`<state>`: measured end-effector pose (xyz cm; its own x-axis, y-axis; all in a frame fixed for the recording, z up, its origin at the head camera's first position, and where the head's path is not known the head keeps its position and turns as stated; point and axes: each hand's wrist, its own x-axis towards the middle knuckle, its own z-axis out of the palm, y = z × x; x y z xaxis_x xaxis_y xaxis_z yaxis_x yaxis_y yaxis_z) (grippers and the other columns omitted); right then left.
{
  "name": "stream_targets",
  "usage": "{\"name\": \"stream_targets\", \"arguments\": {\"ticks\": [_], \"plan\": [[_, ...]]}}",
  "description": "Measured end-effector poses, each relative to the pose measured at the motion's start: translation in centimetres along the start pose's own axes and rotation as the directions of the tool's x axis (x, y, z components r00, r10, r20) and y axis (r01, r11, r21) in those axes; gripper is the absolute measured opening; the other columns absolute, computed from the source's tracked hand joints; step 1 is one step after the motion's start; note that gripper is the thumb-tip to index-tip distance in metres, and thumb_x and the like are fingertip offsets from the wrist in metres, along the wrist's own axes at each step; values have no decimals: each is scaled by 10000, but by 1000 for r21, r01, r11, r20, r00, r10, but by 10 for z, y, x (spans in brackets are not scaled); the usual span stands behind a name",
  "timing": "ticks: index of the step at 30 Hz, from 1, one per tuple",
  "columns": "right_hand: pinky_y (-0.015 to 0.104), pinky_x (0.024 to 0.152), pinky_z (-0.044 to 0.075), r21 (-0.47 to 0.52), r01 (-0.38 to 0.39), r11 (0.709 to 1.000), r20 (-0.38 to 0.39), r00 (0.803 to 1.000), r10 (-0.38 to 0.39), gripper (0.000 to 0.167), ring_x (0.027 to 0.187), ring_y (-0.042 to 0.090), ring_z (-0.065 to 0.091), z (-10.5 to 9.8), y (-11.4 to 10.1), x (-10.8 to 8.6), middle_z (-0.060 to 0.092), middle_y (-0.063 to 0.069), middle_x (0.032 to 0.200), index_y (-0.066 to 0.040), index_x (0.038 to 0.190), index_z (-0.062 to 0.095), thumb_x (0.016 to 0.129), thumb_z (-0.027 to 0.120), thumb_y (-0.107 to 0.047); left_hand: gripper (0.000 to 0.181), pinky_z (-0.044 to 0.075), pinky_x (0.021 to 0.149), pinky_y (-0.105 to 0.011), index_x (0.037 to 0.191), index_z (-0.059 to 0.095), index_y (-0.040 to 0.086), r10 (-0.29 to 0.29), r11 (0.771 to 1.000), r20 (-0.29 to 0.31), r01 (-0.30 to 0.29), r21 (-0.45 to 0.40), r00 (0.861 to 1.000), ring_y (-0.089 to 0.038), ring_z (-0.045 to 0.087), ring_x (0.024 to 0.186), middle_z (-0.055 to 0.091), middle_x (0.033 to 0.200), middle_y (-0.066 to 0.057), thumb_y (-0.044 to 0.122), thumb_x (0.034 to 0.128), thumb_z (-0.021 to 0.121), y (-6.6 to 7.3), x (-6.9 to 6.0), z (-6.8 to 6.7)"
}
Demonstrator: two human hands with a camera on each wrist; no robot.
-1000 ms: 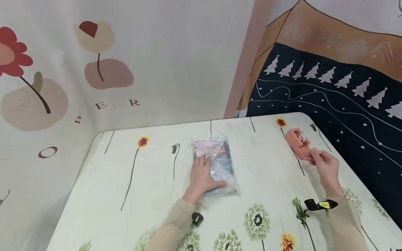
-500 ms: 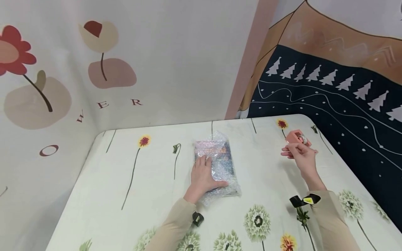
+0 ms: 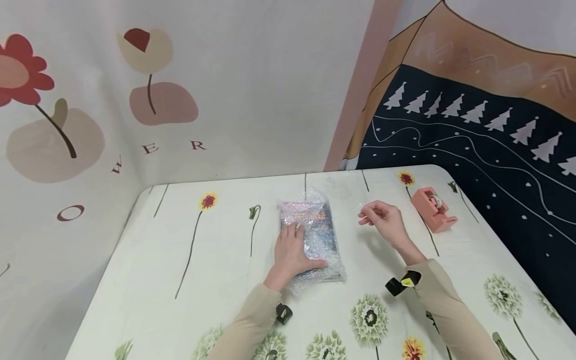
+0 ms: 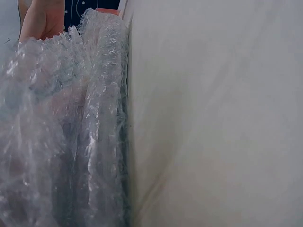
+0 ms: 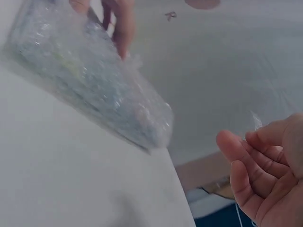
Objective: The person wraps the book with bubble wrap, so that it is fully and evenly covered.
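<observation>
A dark, book-like flat item (image 3: 320, 237) wrapped in bubble wrap lies on the table. My left hand (image 3: 290, 252) rests on its left part, fingers extended and thumb spread across the lower end. Right of the package, above the tabletop, my right hand (image 3: 384, 222) pinches a small strip of clear tape (image 5: 256, 120) between thumb and finger. The strip is barely visible in the head view. In the left wrist view the bubble wrap (image 4: 102, 118) fills the left side and hides most of the left hand.
A pink tape dispenser (image 3: 427, 205) with a roll in it stands near the table's right edge. The white tablecloth (image 3: 225, 280) has printed flowers. Printed curtains (image 3: 252, 90) hang behind the table and along its right side.
My right hand has come away from the tape dispenser and moved left toward the package, carrying the strip of tape. The left hand has stayed on the package.
</observation>
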<state>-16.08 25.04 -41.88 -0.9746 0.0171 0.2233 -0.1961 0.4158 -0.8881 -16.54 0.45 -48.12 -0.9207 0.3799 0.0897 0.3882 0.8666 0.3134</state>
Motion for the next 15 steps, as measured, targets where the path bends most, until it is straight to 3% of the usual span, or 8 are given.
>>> {"name": "stream_targets", "arguments": {"ticks": [5,10,15], "plan": [[335,609,551,-38,53,998,80,996,-50,139,645,246,678,24,-9,4,656,272,818,133,906,617,923,539,20,1155,390,994,-426,1342,446,-21,7,1000,-23,-7,-6,1000,-332,384,1244,408,1354,-202,736,517,732,-1,0,1],[435,631,549,-14,111,994,148,983,-107,127,630,312,665,47,12,16,656,243,789,130,884,621,913,553,27,1171,407,974,-404,1321,433,-51,9,1000,-50,-9,-13,999,-320,416,1200,440,1305,-200,728,503,745,-1,0,2],[282,583,540,-85,198,976,217,960,-176,113,607,263,642,66,23,27,656,166,736,68,867,646,911,575,-9,1212,400,990,-389,1317,381,-103,0,999,-65,-2,-44,998,-334,418,1199,440,1292,-230,704,499,767,0,-1,3]]}}
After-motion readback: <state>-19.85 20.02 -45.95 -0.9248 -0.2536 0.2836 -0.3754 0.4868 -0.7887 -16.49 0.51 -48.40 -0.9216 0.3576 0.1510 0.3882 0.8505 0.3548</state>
